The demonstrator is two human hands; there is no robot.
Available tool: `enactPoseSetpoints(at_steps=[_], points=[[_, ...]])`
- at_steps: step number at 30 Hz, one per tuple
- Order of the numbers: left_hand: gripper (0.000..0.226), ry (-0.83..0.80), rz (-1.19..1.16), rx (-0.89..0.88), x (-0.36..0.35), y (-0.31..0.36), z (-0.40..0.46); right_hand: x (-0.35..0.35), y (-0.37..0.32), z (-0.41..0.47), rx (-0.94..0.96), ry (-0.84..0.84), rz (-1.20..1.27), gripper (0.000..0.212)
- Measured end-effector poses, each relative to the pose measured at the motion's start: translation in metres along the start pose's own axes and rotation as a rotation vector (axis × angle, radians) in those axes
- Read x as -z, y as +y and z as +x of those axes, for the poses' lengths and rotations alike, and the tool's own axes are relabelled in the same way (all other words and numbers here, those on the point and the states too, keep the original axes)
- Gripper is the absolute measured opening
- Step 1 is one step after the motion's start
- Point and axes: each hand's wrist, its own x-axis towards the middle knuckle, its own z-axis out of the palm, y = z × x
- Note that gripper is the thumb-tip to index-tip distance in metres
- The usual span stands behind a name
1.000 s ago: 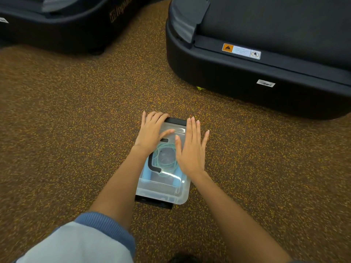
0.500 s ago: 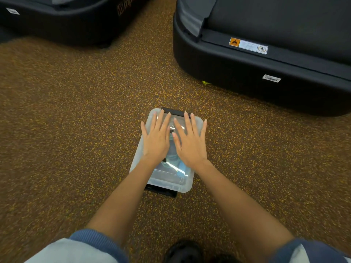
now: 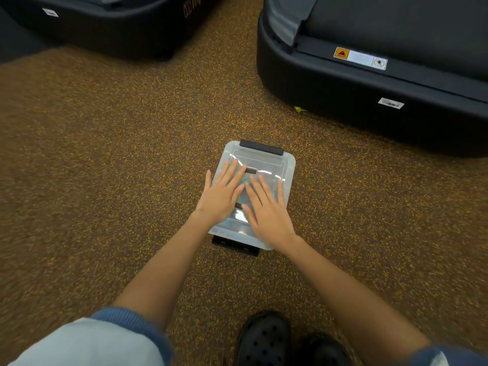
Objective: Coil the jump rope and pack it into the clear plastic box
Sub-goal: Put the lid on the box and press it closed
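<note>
A clear plastic box (image 3: 286,165) with black latches at its far and near ends sits on the speckled brown floor, its clear lid on top. Through the lid I glimpse the teal jump rope (image 3: 245,180) and its black handles, mostly hidden under my hands. My left hand (image 3: 221,196) lies flat on the left half of the lid, fingers straight. My right hand (image 3: 266,210) lies flat on the right half, fingers spread and straight.
A black treadmill base (image 3: 369,96) stands close behind the box at the right. Another black machine base (image 3: 111,30) sits at the far left. My black shoe (image 3: 264,339) is on the floor just below the box.
Both hands slid back along the lid toward me, uncovering the far end of the box. The left fingers, curled over the far edge a second ago, now lie flat.
</note>
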Motion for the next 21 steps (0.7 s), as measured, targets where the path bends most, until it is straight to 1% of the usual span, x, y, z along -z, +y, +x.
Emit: enactPoseSetpoints(at_steps=[3,7,11,13,16,21], points=[[0.062,0.006,0.122,-0.076,0.001,-0.007,-0.011,-0.002,-0.004,-0.019,0.065,0.006,0.014,0.056],[0.056,0.069,0.123,-0.093,-0.008,-0.011,-0.031,-0.005,-0.008,-0.053,0.139,0.017,0.002,0.06],[0.053,0.1,0.08,-0.065,-0.015,-0.008,-0.047,-0.013,-0.01,-0.078,0.146,0.011,-0.04,0.078],[0.052,0.114,0.065,-0.033,-0.016,-0.004,-0.052,-0.016,-0.01,-0.084,0.149,0.022,-0.073,0.083],[0.052,0.11,0.024,0.001,-0.019,-0.002,-0.058,-0.023,-0.012,-0.089,0.165,0.08,-0.119,0.085],[0.051,0.088,-0.106,-0.029,-0.018,-0.006,-0.055,-0.033,-0.014,-0.085,0.15,0.174,-0.141,0.085]])
